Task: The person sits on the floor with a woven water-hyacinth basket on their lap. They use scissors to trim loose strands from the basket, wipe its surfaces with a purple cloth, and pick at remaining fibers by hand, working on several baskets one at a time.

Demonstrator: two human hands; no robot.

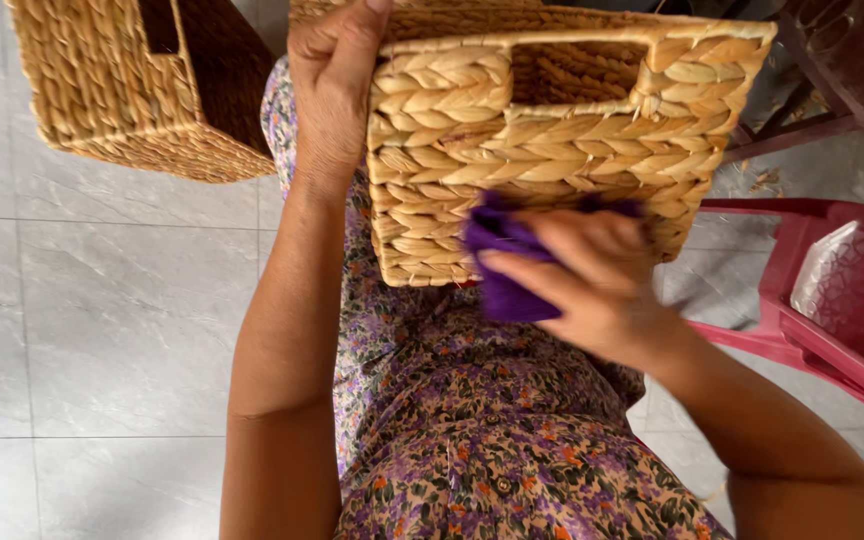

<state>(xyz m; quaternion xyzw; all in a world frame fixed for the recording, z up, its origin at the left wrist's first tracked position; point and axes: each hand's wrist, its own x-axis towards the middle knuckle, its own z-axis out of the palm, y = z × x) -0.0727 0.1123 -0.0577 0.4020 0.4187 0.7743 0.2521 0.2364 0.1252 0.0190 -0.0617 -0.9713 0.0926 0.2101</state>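
A woven straw basket [512,130] with a cut-out handle slot rests on my lap, its side wall facing up. My left hand [332,85] grips the basket's left edge, thumb over the rim. My right hand [592,285] holds a purple cloth [497,265] pressed against the lower part of the basket wall. I wear a floral dress [452,430].
A second woven basket [122,90] stands on the grey tiled floor [102,330] at the upper left. A red plastic chair [832,300] is at my right. Dark wooden furniture [842,60] fills the top right corner.
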